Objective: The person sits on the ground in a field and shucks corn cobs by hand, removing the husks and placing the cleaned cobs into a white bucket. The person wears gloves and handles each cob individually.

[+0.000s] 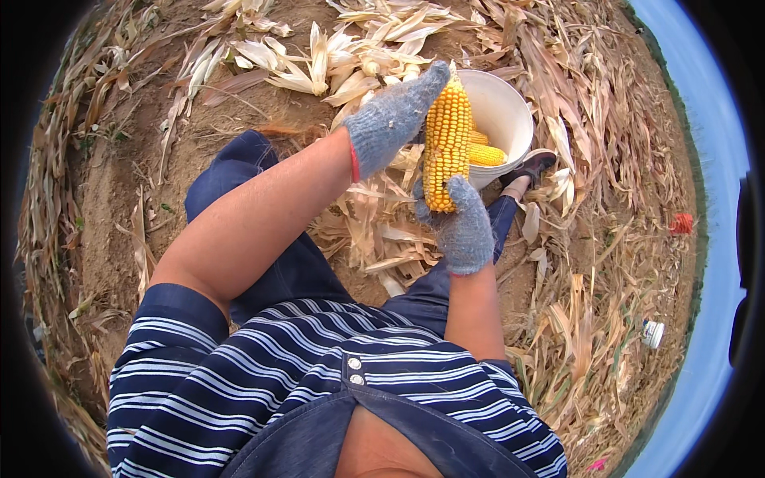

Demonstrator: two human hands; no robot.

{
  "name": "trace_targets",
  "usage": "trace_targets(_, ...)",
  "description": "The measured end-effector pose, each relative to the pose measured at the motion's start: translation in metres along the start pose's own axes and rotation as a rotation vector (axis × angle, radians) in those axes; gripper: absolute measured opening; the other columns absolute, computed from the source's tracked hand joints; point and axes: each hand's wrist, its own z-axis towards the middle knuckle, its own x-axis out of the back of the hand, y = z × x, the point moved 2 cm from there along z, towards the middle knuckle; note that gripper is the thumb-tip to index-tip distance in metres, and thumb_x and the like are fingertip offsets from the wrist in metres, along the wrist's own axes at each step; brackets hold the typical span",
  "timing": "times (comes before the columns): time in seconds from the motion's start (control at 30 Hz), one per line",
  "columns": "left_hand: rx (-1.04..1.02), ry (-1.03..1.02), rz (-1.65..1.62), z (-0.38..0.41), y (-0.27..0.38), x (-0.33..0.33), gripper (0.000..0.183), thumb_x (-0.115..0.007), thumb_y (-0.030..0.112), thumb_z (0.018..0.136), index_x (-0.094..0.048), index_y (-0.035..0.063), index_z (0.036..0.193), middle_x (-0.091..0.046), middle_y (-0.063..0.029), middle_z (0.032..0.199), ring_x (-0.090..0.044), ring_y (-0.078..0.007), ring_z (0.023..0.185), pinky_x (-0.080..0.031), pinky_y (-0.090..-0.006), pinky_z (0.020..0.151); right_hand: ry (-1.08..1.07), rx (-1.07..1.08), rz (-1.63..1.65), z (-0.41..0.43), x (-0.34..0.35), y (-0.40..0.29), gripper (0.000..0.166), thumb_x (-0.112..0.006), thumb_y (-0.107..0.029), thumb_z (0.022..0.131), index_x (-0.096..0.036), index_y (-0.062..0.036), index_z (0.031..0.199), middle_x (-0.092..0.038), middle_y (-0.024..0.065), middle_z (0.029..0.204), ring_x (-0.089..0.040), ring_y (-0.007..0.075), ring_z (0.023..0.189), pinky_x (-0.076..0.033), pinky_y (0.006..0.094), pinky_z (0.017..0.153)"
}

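Observation:
A husked ear of yellow corn (447, 140) stands nearly upright between both gloved hands. My right hand (466, 230), in a grey knit glove, grips its lower end, thumb in front and fingers at the left side. At the upper left side of the ear is my left hand (394, 119), in a matching glove; its thumb reaches near the tip, and its other fingers are mostly hidden behind the ear. Just beyond lies the open mouth of a white plastic bucket (508, 113), with yellow corn ears (487, 155) inside, partly covered by the held ear.
Dry corn husks (352, 54) are heaped beyond the hands, and more lie between my legs on bare soil (107, 191). My shoe (531, 166) is beside the bucket. Stalks and leaves (580, 340) cover the right side, with a white container (652, 334) and a red bundle (681, 223) farther off.

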Motion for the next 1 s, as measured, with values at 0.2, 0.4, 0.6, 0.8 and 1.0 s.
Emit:
trace_targets(0.2,-0.004,-0.187,0.218,-0.017,-0.019,-0.012,0.049,-0.061,0.041,0.100,-0.059,0.0002,0.127,-0.068,-0.0122,0.110,-0.069,-0.0194,0.095,-0.059,-0.0308,0.081,0.067,0.025,-0.082,0.017,-0.022,-0.006,0.051,-0.066,-0.036,0.096,-0.052,-0.0089,0.137,-0.062,0.0038,0.118,-0.060,0.0163,0.102,-0.052,0.0324,0.080)
trace_targets(0.4,-0.013,-0.211,0.361,-0.011,-0.025,-0.003,0.060,-0.069,0.048,0.092,-0.059,0.0024,0.130,-0.070,-0.0116,0.108,-0.069,-0.0174,0.094,-0.056,-0.0329,0.083,0.036,0.130,-0.350,0.014,-0.030,-0.016,0.047,-0.059,-0.036,0.102,-0.051,-0.0078,0.138,-0.062,0.0042,0.121,-0.062,0.0168,0.103,-0.051,0.0299,0.083)
trace_targets(0.6,-0.268,-0.177,0.601,-0.007,-0.029,-0.001,0.053,-0.063,0.042,0.094,-0.060,0.0004,0.127,-0.069,-0.0145,0.108,-0.068,-0.0236,0.094,-0.056,-0.0368,0.084,0.212,0.203,-0.229,0.016,0.003,-0.010,0.056,-0.051,-0.041,0.105,-0.044,-0.0044,0.148,-0.060,0.0091,0.133,-0.063,0.0214,0.113,-0.052,0.0355,0.091)
trace_targets(0.8,-0.425,-0.133,1.195,-0.004,-0.039,0.009,0.033,-0.058,0.024,0.095,-0.061,0.0028,0.122,-0.063,-0.0194,0.113,-0.063,-0.0358,0.101,-0.052,-0.0453,0.089,0.129,0.149,-0.255,0.000,-0.025,-0.006,0.055,-0.058,-0.029,0.102,-0.041,-0.0050,0.149,-0.056,0.0094,0.137,-0.060,0.0222,0.117,-0.055,0.0371,0.092)
trace_targets(1.0,-0.452,0.014,1.285,-0.024,-0.007,-0.006,0.038,-0.047,0.037,0.104,-0.063,0.0032,0.102,-0.067,-0.0221,0.091,-0.068,-0.0367,0.087,-0.053,-0.0465,0.083,0.081,0.197,-0.222,-0.003,-0.021,0.000,0.052,-0.058,-0.025,0.102,-0.042,-0.0051,0.147,-0.056,0.0092,0.136,-0.058,0.0225,0.121,-0.053,0.0389,0.095)
